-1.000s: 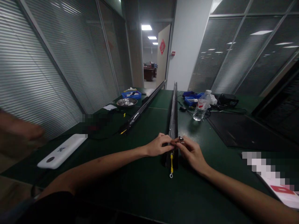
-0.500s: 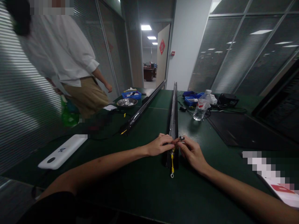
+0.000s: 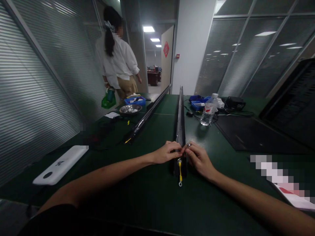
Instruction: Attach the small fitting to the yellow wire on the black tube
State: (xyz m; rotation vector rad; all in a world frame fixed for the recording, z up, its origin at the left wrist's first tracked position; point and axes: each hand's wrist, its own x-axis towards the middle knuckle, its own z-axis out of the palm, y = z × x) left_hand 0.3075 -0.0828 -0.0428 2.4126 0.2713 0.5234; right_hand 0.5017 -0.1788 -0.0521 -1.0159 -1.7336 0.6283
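A long dark rail point(image 3: 180, 123) lies lengthwise on the green table, its near end between my hands. From that end a short yellow wire point(image 3: 180, 170) sticks out toward me, tipped with a ring terminal point(image 3: 180, 184). My left hand point(image 3: 167, 153) comes over the rail from the left, fingers closed; what they pinch is hidden. On the other side, my right hand point(image 3: 200, 161) is closed, with a small shiny metal part point(image 3: 189, 145) at its fingertips. The fingertips of both hands almost meet above the rail.
A second long rail point(image 3: 150, 113) lies to the left. Farther back stand a metal bowl point(image 3: 130, 109), a blue tray point(image 3: 135, 101) and a water bottle point(image 3: 209, 109). A white slab-like object point(image 3: 61, 165) lies near left, a black mat point(image 3: 246, 134) right. A person point(image 3: 120, 62) carries something green.
The person in the white shirt has walked away from me toward the doorway. My view has shifted slightly. Both hands stay at the rail's near end, with small finger movements.
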